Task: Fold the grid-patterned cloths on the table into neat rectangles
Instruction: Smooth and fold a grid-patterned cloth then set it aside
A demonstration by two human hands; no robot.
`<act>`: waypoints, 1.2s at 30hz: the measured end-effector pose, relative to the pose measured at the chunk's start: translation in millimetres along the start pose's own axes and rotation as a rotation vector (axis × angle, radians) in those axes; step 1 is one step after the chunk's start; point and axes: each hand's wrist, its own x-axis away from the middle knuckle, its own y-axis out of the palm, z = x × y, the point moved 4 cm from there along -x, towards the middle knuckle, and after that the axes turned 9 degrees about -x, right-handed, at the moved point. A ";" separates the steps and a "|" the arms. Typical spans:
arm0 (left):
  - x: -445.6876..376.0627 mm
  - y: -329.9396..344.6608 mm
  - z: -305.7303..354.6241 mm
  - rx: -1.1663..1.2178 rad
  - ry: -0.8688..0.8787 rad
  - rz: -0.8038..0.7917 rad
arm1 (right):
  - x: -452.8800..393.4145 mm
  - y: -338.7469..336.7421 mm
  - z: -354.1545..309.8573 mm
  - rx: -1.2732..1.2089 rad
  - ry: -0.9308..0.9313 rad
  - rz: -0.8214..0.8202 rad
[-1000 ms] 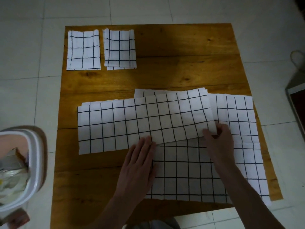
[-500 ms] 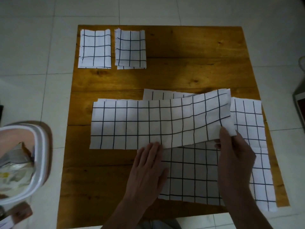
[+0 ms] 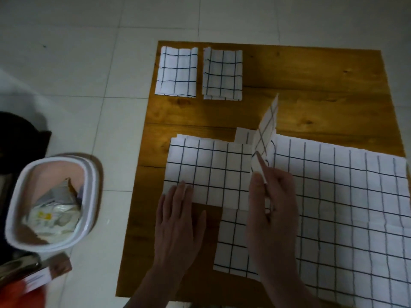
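Observation:
A half-folded white cloth with a black grid (image 3: 206, 167) lies across the middle of the wooden table (image 3: 311, 85). My left hand (image 3: 180, 221) rests flat on its near left edge, fingers spread. My right hand (image 3: 271, 205) pinches the cloth's right end and holds it lifted upright, so the flap (image 3: 265, 134) stands on edge above the table. A larger unfolded grid cloth (image 3: 344, 214) lies spread underneath, to the right. Two folded grid cloths (image 3: 176, 71) (image 3: 222, 73) sit side by side at the far left corner.
A white tub (image 3: 51, 203) holding crumpled wrappers stands on the tiled floor left of the table. A dark object (image 3: 20, 138) and a small box (image 3: 40, 276) lie near it. The table's far right part is bare wood.
My right hand has lifted the cloth's right end and swung it leftward, so it now stands upright mid-fold. My left hand slid left along the near edge. The camera shifted left.

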 end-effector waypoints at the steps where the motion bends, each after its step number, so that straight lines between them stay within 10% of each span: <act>1: -0.6 -1.7 -10.0 -0.006 -0.026 0.013 | 0.9 9.2 -0.6 0.017 -0.016 -0.030; 20: 8.2 2.6 -52.9 0.083 -0.092 0.077 | 29.7 136.4 75.1 0.355 0.004 -0.505; 29: 11.5 5.3 -52.8 0.123 -0.070 0.056 | 18.0 124.8 73.3 0.224 0.164 -0.656; 36: 11.1 4.7 -51.6 0.019 -0.081 0.027 | -5.3 58.7 79.8 0.395 -0.094 -0.538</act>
